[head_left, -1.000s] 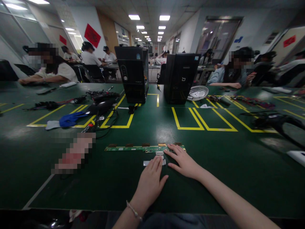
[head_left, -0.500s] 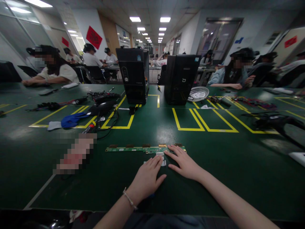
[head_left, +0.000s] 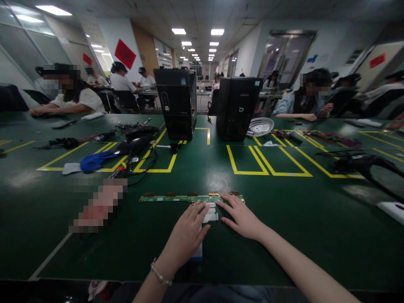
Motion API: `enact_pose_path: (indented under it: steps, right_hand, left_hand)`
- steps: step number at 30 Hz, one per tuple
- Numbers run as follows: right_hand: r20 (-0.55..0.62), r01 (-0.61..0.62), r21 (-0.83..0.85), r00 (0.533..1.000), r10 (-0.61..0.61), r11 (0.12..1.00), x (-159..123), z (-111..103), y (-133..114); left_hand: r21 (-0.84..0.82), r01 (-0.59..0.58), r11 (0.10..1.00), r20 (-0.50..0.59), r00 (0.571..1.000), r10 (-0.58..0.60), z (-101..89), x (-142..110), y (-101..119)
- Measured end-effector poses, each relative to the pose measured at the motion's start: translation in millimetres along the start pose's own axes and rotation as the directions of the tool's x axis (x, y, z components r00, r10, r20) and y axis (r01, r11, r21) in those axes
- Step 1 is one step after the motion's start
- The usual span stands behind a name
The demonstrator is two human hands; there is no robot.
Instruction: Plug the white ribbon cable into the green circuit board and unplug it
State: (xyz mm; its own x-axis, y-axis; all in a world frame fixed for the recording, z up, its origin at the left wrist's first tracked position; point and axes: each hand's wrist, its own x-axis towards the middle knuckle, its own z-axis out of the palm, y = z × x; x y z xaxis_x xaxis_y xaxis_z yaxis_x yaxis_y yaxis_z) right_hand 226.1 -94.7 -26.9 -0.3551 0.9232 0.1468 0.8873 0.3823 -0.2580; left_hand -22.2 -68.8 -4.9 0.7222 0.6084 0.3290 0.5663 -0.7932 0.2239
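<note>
A long, narrow green circuit board lies flat on the green table, with several brown-gold tabs along its far edge. My right hand rests its spread fingertips on the right part of the board. Close beside it, my left hand is stretched out flat, its fingertips at the board's near edge. A white flat ribbon cable shows between the two hands, against the board's near side. Its blue-tipped end comes out from under my left hand. The rest of the cable is hidden by that hand.
Two black computer towers stand at the back. To the left lie a blue glove, cables and a blurred-out item. A white basket and a black cable bundle are on the right. Other people sit beyond.
My left hand has shifted left and slightly forward, uncovering more of the ribbon cable and its blue end. My right hand stays on the board. The view has tilted slightly.
</note>
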Motion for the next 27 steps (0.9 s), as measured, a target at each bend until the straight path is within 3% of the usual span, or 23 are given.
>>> enact_pose_path:
  steps: [5, 10, 15, 27]
  right_hand:
    - [0.000, 0.026, -0.004, 1.000, -0.026, 1.000, 0.7, -4.5, -0.7]
    - [0.055, 0.143, 0.021, 0.988, -0.144, 0.990, 6.3, -13.9, -8.8]
    - [0.103, 0.174, 0.051, 0.979, -0.179, 0.983, 10.4, -17.1, -13.6]
    - [0.170, 0.089, 0.044, 0.981, -0.095, 0.995, 9.7, -21.3, -21.2]
  left_hand:
    - [0.043, 0.108, 0.993, -0.092, 0.990, -0.104, -7.8, -32.8, -22.0]
    - [0.081, 0.189, 0.979, -0.134, 0.975, -0.177, -3.3, -59.6, -37.9]
    - [0.036, 0.177, 0.983, -0.070, 0.982, -0.174, -1.8, -54.9, -35.2]
    - [-0.024, 0.195, 0.980, -0.028, 0.980, -0.196, 2.8, -52.0, -39.9]
